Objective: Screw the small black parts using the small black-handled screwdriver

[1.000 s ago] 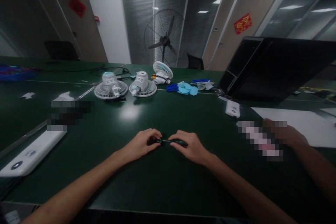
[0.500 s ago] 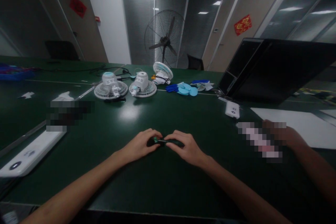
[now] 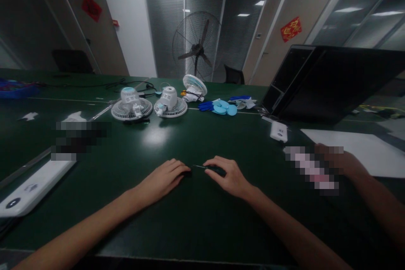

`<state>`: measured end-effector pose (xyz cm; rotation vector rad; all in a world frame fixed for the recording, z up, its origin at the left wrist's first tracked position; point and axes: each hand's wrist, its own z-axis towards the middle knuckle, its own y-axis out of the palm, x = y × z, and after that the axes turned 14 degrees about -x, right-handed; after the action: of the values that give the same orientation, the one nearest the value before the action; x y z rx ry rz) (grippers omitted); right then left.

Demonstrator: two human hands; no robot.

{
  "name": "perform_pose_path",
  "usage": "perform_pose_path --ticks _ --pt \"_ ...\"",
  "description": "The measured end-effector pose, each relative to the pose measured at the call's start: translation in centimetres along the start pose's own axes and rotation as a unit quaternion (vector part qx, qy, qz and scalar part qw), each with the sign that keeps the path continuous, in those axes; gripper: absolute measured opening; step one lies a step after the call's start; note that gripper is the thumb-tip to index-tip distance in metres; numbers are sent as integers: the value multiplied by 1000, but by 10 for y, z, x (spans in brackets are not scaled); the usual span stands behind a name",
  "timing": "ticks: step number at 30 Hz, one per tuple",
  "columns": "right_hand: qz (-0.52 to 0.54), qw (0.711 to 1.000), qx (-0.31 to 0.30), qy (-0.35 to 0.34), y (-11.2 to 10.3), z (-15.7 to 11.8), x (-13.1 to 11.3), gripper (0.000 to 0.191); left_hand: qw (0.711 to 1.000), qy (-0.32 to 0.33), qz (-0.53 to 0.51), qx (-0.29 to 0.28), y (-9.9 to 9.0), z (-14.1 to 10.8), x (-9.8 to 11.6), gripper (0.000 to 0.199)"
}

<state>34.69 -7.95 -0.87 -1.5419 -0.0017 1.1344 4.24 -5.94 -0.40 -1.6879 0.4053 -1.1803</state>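
Near the middle of the green table, my right hand (image 3: pixel 230 176) is closed around the dark handle of a small screwdriver (image 3: pixel 217 170). Its thin metal shaft points left, toward my other hand. My left hand (image 3: pixel 163 178) rests low over the tabletop with its fingers curled on a small dark piece (image 3: pixel 187 173). Only the end of that piece shows past the fingertips, so its kind is unclear. A short gap separates the screwdriver's tip from the left fingers.
Several white desk fan parts (image 3: pixel 171 107) lie farther back, beside light-blue pieces (image 3: pixel 224 107). A long white case (image 3: pixel 34 187) lies at left. At right are a small white box (image 3: pixel 279 131), another person's hand (image 3: pixel 344 162), a white sheet (image 3: pixel 344 145) and a large black screen (image 3: pixel 335 84).
My hands have moved apart, and the screwdriver's tip has come away from the piece in my left hand. A green part that showed by the left thumb is now hidden.
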Motion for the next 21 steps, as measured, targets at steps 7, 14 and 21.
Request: perform_pose_path --ticks 7,14,21 --pt "31 999 8 -5 -2 0 0 21 992 -110 50 40 -50 -42 -86 38" --pt "29 1000 3 3 -1 0 1 22 955 -246 57 155 -76 -75 -169 54" --pt "35 999 1 -1 -2 -1 1 22 940 -293 38 171 -82 -100 -171 85"
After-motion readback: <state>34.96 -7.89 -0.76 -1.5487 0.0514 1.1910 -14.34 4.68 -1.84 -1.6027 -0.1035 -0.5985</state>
